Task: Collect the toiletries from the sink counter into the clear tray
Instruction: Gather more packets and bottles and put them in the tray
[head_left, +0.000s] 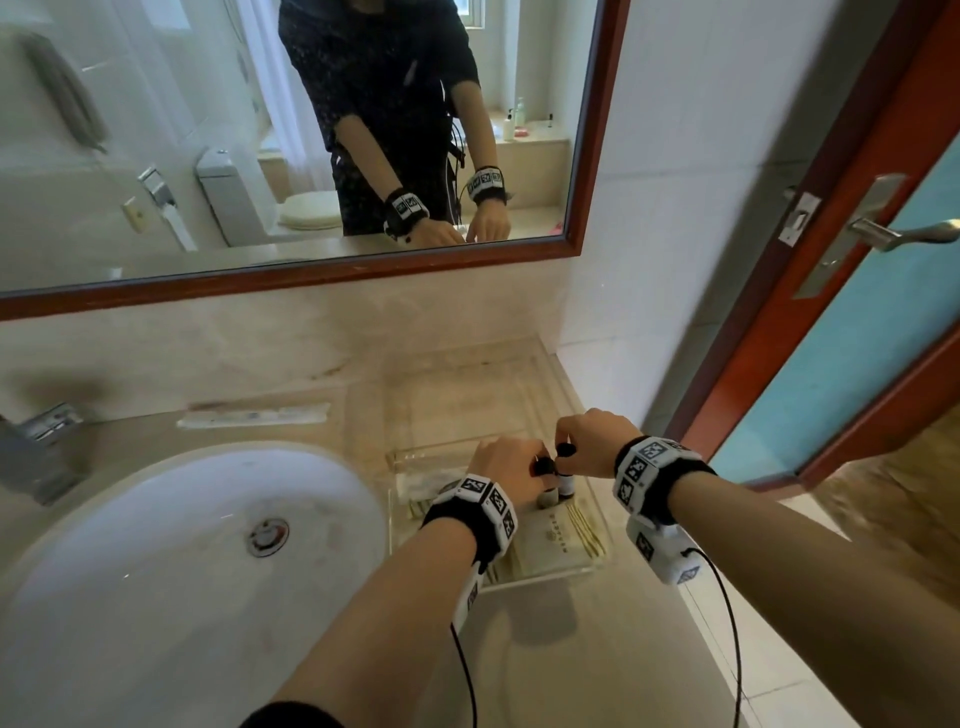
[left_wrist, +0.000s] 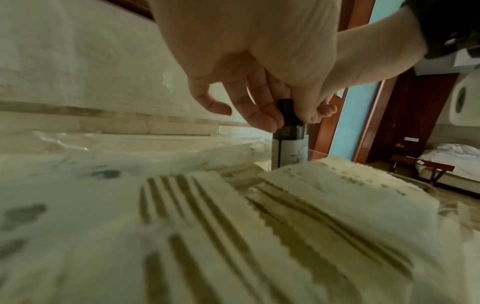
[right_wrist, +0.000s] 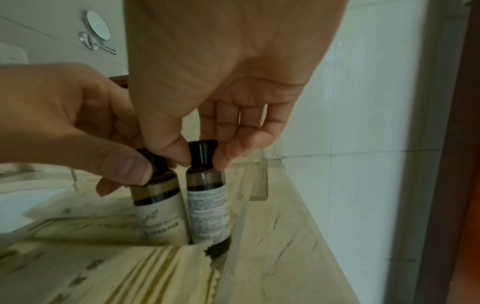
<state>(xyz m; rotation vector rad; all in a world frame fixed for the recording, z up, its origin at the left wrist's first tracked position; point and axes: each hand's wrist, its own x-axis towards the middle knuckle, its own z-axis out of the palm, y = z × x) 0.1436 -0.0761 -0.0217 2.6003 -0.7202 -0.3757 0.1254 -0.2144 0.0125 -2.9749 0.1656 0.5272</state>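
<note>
1. Cream packets (head_left: 558, 540) with gold stripes are lying flat in the tray (head_left: 597, 558), just below the wrists.
2. The left hand (head_left: 511, 465) is pinching the black cap of the left bottle (right_wrist: 158, 205) between thumb and fingers; this bottle is leaning slightly, its base among the packets.
3. The right hand (head_left: 597, 441) is pinching the black cap of the right bottle (right_wrist: 207, 205) between thumb and forefinger, the other fingers hanging loose. It is standing upright in the tray, against the wall on the right-hand side.
4. The two bottles are sitting side by side, touching or nearly so, and the hands are close together above them.
5. The tray is resting on the bench (head_left: 571, 649), with the sink (head_left: 156, 545) off to the left hand's side.
6. Beyond the hands, a long wrapped item (head_left: 254, 415) is lying on the bench by the back wall, under the mirror (head_left: 311, 130).
</note>
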